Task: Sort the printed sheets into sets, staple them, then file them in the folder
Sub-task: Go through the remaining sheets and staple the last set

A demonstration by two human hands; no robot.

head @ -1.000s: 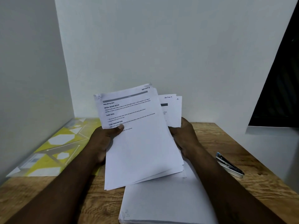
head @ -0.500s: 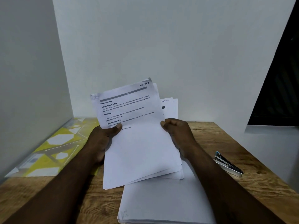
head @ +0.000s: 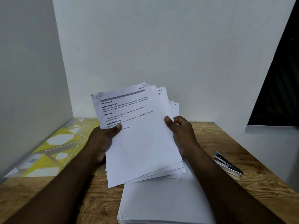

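**Sorting the pages by their section names**

I am watching from far away through the head camera. The left hand (head: 103, 139) grips the bunch of printed sheets (head: 142, 143) from the left side, with the thumb on the top page and the fingers behind. The right hand (head: 181, 131) pinches the right edge, thumb in front. The bunch is up in the air, over a second pile of sheets (head: 161, 202) that lies flat on the table (head: 226, 139). The folder (head: 53, 146), yellow and white, lies on the table to the left, by the wall. The stapler (head: 227, 164) lies to the right, well apart from the paper.

I think the step now is sorting. The pages are spread a little at the top right corner, so small section names peek out. The top one says "SECTION" and a number I cannot read for sure.

To do this well, I would fan the corners wider with the right thumb, so every name shows. The left hand should hold firm but not crush the paper. Then I would pull out pages with the same name, one at a time, and lay each set in its own spot. Thin paper slips, so I would go slow.
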